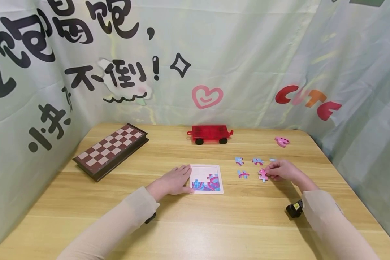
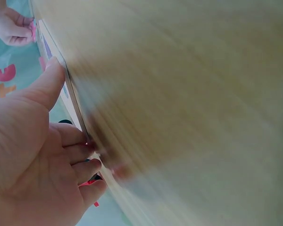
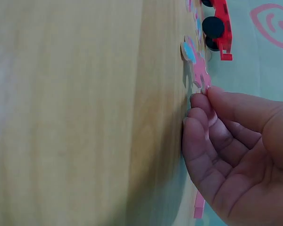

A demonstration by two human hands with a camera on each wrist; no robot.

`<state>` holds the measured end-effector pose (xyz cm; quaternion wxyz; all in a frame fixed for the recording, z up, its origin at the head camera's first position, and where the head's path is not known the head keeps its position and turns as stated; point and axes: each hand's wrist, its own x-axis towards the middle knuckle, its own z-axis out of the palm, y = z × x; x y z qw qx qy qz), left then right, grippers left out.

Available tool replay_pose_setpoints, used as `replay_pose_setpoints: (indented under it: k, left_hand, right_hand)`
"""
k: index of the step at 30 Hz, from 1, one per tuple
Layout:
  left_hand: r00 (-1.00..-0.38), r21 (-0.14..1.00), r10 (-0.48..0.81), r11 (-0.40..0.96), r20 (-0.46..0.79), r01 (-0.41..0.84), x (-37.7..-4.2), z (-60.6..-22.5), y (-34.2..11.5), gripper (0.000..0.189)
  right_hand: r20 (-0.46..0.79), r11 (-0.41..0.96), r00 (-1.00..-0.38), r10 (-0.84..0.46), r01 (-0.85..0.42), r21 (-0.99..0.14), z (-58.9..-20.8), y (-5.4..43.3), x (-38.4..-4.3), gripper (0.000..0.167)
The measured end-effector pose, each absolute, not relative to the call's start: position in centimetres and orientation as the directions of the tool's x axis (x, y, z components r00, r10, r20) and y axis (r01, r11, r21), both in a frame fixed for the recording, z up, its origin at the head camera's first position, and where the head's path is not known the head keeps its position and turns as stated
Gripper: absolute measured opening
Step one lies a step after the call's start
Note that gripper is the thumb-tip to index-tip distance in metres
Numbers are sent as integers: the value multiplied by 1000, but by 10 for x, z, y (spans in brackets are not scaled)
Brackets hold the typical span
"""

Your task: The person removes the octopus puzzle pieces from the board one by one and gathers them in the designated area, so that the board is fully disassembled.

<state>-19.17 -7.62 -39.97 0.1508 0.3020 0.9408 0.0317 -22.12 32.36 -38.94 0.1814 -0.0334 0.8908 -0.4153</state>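
A white square puzzle tray (image 1: 204, 169) lies on the table, its lower part filled with joined blue, pink and purple pieces. My left hand (image 1: 172, 181) rests at the tray's left edge, fingers extended; in the left wrist view the thumb (image 2: 52, 82) lies along the tray's side. To the right, my right hand (image 1: 284, 170) pinches a pink jigsaw piece (image 1: 263, 175) between thumb and fingertips. The right wrist view shows this piece (image 3: 200, 70) tilted slightly off the tabletop. Beside it are several loose blue-and-pink jigsaw pieces (image 1: 243, 174), one partly hidden behind the right hand.
At the back stands a red toy wagon (image 1: 209, 133) with black wheels. A checkered board box (image 1: 112, 150) lies at the left rear. A small pink toy piece (image 1: 282, 141) sits at the right rear. Printed curtains (image 1: 240, 72) enclose the table's back and sides.
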Motion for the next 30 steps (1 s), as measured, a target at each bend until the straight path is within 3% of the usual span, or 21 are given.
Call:
replay_pose_setpoints:
  k: [19, 30]
  left_hand:
    - [-770, 146, 580, 814, -266, 562, -191, -398, -77, 83]
    - [-770, 159, 580, 814, -266, 558, -190, -398, -77, 83]
  right_hand:
    - [-274, 675, -937, -215, 60, -736, -384, 315, -227, 20]
    - [-137, 647, -916, -376, -154, -747, -369, 254, -225, 23]
